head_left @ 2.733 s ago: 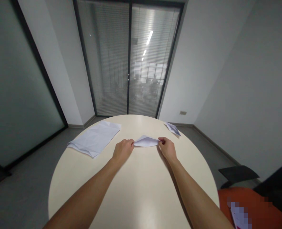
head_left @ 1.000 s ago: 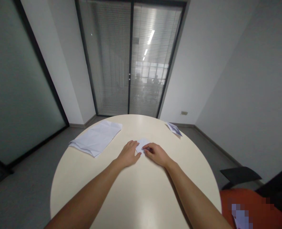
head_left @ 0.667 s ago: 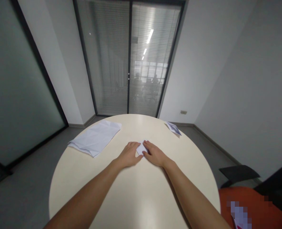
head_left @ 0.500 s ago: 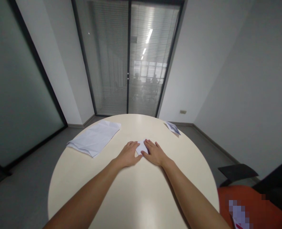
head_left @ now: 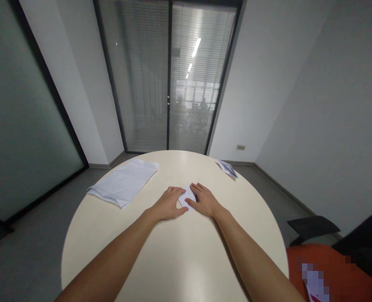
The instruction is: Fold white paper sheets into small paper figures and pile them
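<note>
Left hand (head_left: 168,204) and right hand (head_left: 206,202) rest spread-fingered on the small white paper (head_left: 188,194), where uneven pressure could skew it

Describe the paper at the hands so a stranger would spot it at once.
Find the round cream table, then the spot where the left hand and right hand nearly meet. The small white paper lies there, showing between them. Unlike the large creased paper to its left and the folded paper near the far right edge, it alone is touched by hands.

Head view, forward-down over table (head_left: 179,260)
</note>
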The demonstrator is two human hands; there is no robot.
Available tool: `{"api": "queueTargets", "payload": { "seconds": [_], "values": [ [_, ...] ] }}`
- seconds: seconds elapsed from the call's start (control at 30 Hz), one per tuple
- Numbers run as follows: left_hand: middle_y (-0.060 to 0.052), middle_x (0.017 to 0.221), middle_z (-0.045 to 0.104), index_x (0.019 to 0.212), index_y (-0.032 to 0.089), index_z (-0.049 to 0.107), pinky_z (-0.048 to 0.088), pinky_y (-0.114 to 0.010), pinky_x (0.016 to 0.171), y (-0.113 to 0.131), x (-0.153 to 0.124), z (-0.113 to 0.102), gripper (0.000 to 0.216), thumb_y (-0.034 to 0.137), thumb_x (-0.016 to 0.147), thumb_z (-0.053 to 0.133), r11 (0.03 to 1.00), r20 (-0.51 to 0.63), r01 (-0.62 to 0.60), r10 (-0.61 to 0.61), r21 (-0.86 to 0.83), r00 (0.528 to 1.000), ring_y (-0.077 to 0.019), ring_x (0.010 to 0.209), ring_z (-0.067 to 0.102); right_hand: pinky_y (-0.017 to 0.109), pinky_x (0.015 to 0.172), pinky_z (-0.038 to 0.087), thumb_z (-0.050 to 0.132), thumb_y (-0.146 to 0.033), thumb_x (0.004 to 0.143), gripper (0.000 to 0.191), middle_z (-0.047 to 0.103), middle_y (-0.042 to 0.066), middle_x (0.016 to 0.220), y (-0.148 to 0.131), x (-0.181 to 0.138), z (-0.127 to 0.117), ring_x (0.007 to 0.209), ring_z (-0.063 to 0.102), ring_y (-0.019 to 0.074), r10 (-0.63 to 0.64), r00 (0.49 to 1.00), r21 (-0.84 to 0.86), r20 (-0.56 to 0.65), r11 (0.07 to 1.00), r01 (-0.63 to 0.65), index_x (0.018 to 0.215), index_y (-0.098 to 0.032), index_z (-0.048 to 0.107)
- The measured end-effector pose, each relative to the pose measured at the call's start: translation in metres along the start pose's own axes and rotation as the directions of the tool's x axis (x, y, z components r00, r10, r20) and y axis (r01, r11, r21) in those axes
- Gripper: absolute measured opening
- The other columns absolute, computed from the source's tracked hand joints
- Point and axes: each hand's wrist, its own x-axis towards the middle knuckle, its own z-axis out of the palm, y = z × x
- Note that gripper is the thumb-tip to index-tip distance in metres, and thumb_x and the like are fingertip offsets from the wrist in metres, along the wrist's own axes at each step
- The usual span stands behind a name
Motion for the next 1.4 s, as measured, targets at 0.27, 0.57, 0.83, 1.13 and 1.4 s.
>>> {"api": "queueTargets", "payload": {
  "seconds": [0.27,0.57,0.83,1.13,1.4],
  "values": [
    [-0.015,0.150,0.050,0.138,0.016,0.053,0.030,-0.047,0.119,0.003,-0.001,0.006,0.054,0.040,0.089,0.059,0.997,0.078,0.000,-0.005,0.071,0.997,-0.0295,0.141,0.042,0.057,0.119,0.020,0.046,-0.063,0.094,0.075,0.036,0.010,0.160,0.003,-0.002,0.000,0.150,0.020,0.0391,0.063,0.995,0.025,0.082,0.998,-0.066,0.154,-0.018,0.039],
    [-0.012,0.147,0.054,0.135,0.021,0.057,0.031,-0.048,0.117,0.006,0.000,0.007,0.049,0.037,0.089,0.059,0.993,0.034,0.015,-0.019,0.113,0.999,-0.0287,0.137,0.047,0.055,0.119,0.025,0.045,-0.053,0.099,0.062,0.041,0.011,0.157,0.009,-0.004,-0.001,0.149,0.026,0.0357,0.015,0.998,0.040,0.068,0.999,-0.018,0.150,-0.019,0.045],
    [-0.012,0.146,0.055,0.132,0.023,0.058,0.024,-0.056,0.118,0.011,-0.001,0.005,0.046,0.040,0.090,0.058,0.984,0.019,0.090,-0.094,0.153,0.995,-0.0305,0.137,0.047,0.058,0.120,0.021,0.043,-0.054,0.098,0.067,0.030,0.010,0.162,0.013,-0.012,-0.004,0.152,0.015,0.0371,0.039,0.988,0.075,0.150,0.996,-0.051,0.156,-0.019,0.036],
    [-0.016,0.137,0.061,0.123,0.019,0.063,0.029,-0.055,0.114,0.007,0.002,0.006,0.038,0.037,0.089,0.060,0.961,-0.097,0.181,-0.164,0.207,0.982,-0.0342,0.127,0.054,0.056,0.122,0.007,0.034,-0.064,0.097,0.081,0.012,0.015,0.165,-0.016,-0.013,-0.004,0.154,0.006,0.0325,0.040,0.970,0.058,0.238,0.997,-0.055,0.160,-0.014,0.022],
    [-0.011,0.126,0.068,0.118,0.019,0.067,0.043,-0.043,0.104,0.002,0.008,0.008,0.034,0.033,0.087,0.064,0.958,-0.150,0.234,-0.210,0.165,0.966,-0.0294,0.117,0.060,0.057,0.122,0.007,0.040,-0.064,0.096,0.081,0.017,0.016,0.164,-0.020,-0.015,-0.010,0.153,0.010,0.0318,-0.019,0.969,0.084,0.247,0.996,-0.002,0.159,-0.015,0.025]
  ]
}}
